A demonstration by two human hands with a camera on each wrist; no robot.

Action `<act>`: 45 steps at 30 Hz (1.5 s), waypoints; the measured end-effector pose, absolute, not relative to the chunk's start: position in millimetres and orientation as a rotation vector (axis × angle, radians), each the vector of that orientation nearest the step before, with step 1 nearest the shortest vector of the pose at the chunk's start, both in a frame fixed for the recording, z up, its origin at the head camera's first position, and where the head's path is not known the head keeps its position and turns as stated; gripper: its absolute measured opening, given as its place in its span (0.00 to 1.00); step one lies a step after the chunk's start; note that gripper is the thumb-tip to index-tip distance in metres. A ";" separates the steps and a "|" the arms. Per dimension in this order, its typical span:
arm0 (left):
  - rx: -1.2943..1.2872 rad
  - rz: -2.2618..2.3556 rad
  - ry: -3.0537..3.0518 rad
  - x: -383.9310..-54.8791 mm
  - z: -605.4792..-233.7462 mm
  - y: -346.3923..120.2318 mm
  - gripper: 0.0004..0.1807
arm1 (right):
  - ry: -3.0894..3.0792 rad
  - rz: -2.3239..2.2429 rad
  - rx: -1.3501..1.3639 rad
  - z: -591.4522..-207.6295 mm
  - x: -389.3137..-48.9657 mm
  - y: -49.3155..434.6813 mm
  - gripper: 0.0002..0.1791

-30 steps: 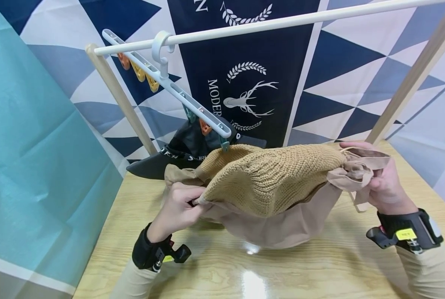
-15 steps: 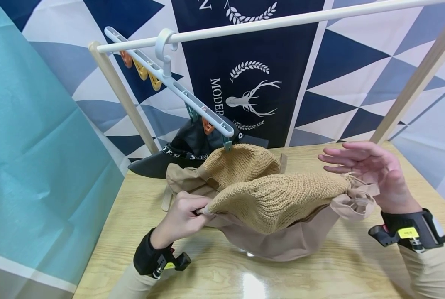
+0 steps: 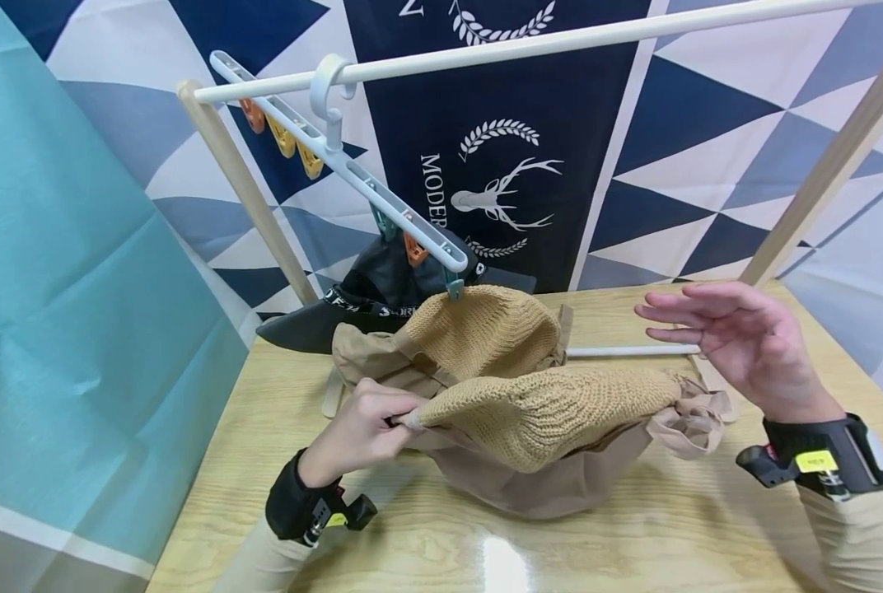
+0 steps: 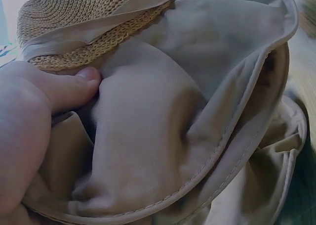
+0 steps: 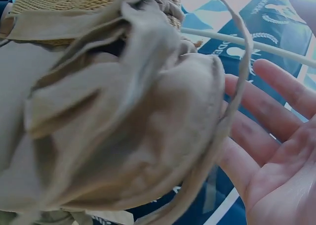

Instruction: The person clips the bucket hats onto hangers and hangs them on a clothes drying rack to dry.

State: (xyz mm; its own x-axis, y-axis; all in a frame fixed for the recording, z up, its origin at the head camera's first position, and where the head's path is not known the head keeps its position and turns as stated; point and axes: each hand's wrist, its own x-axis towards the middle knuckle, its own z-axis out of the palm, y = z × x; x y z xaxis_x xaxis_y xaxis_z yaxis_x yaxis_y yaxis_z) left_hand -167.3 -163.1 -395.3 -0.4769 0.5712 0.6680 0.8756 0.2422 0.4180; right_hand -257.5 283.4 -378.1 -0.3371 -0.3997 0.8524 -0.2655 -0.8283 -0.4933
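Observation:
My left hand (image 3: 371, 424) pinches the brim edge of a tan knitted sun hat (image 3: 553, 412) with a beige cloth brim. That hat sags above the table, its cloth bow (image 3: 689, 424) hanging at the right end. My right hand (image 3: 745, 346) is spread beside the bow, fingers extended and holding nothing. In the right wrist view the hat's cloth tie (image 5: 237, 86) hangs by the fingers; contact cannot be told. Behind, another tan knitted piece (image 3: 486, 329) with beige cloth hangs under a teal clip (image 3: 454, 286). The left wrist view shows the thumb on the beige brim (image 4: 143, 136).
A pale blue clip hanger (image 3: 367, 181) hangs from the white rail (image 3: 530, 48) with orange, yellow and teal clips. A black hat (image 3: 382, 284) hangs behind the knitted ones. Wooden posts (image 3: 827, 165) carry the rail above the wooden table (image 3: 412, 543).
My right hand has let go of the bow end and opened. That end of the hat has dropped, uncovering the knitted piece behind and a low white bar. My left hand keeps its pinch.

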 end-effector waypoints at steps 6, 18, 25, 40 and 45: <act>-1.338 -1.108 -2.144 -169.6 -396.5 -159.8 0.18 | 0.971 -2.291 -1.762 -363.7 -260.9 287.5 0.32; -1.338 -1.136 -2.170 -172.2 -403.2 -160.7 0.18 | 1.435 -2.091 -1.737 -302.9 -267.0 282.2 0.32; -1.350 -1.142 -2.173 -171.8 -403.8 -158.1 0.17 | 1.589 -1.941 -1.687 -292.6 -287.6 274.1 0.40; -1.404 -1.130 -2.175 -169.8 -403.7 -153.3 0.18 | 2.138 -1.460 -1.627 -256.6 -297.2 210.3 0.43; -1.423 -1.118 -2.150 -168.4 -402.6 -153.5 0.18 | 2.180 -1.325 -1.586 -248.4 -298.4 190.2 0.44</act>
State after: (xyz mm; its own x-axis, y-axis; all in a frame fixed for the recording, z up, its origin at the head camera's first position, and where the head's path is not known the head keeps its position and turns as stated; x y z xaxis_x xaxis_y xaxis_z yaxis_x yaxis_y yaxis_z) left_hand -168.4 -153.5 -402.6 -0.4470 0.6240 0.6410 0.8830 0.1932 0.4277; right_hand -298.4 190.2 -248.4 -0.4359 -0.8231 0.3641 -0.7021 0.0578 -0.7098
